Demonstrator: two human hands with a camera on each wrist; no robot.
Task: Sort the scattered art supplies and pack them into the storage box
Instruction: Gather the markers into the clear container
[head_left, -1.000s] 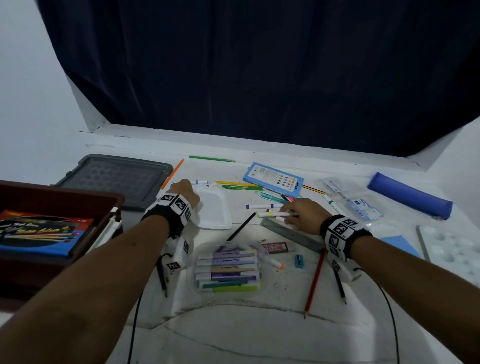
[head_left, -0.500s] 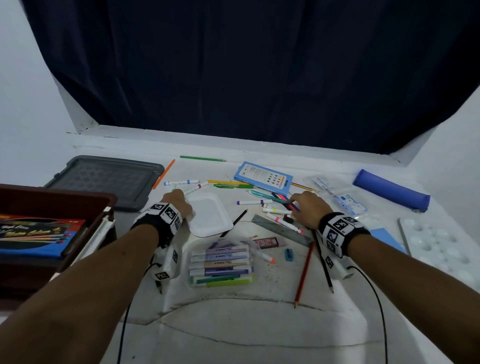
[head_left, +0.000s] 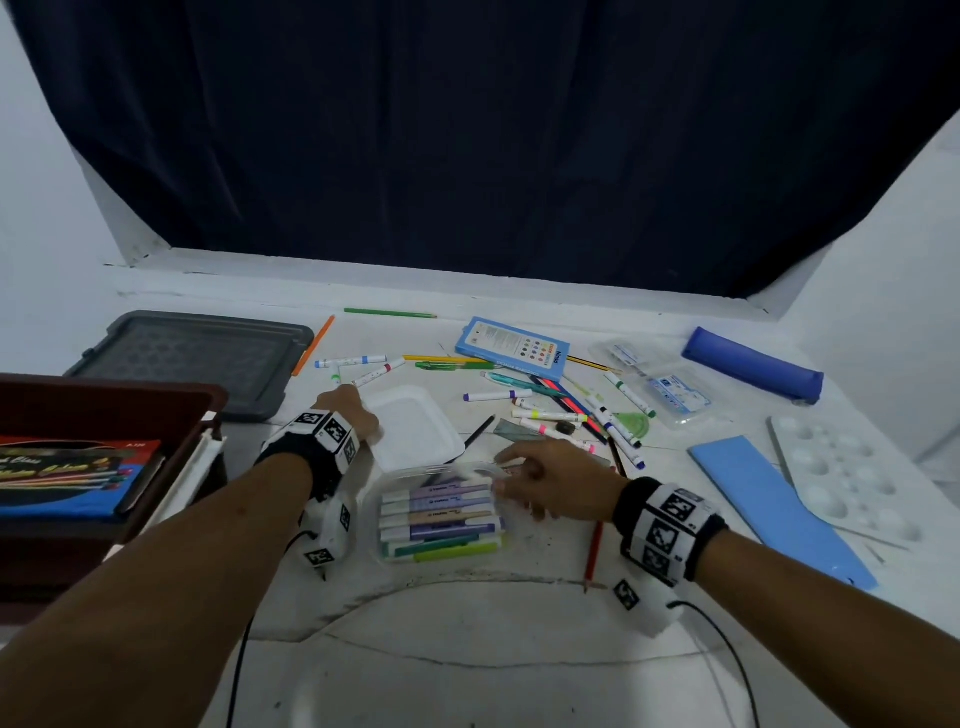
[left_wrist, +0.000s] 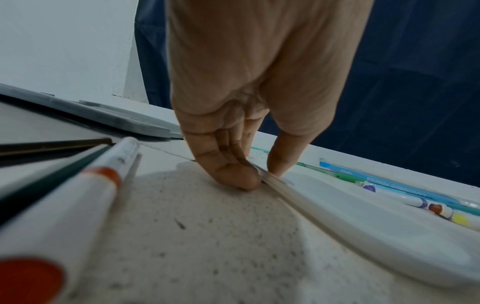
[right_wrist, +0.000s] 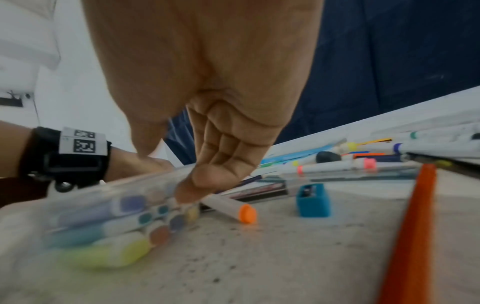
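Blue pencil box (left_wrist: 389, 181) — "PENCILS", reversed.

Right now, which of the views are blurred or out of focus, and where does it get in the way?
Head view: sharp on the table, but the right hand smears at the fingers over the clear marker case. Right wrist view: that case is motion-blurred, the blue sharpener fairly crisp. Left wrist view: the near orange-capped marker is out of focus; the left hand on the white lid reads clearly.

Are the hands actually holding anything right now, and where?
The left hand pinches the white lid's near-left rim. The right hand touches the clear marker case's right end; a grip cannot be told.
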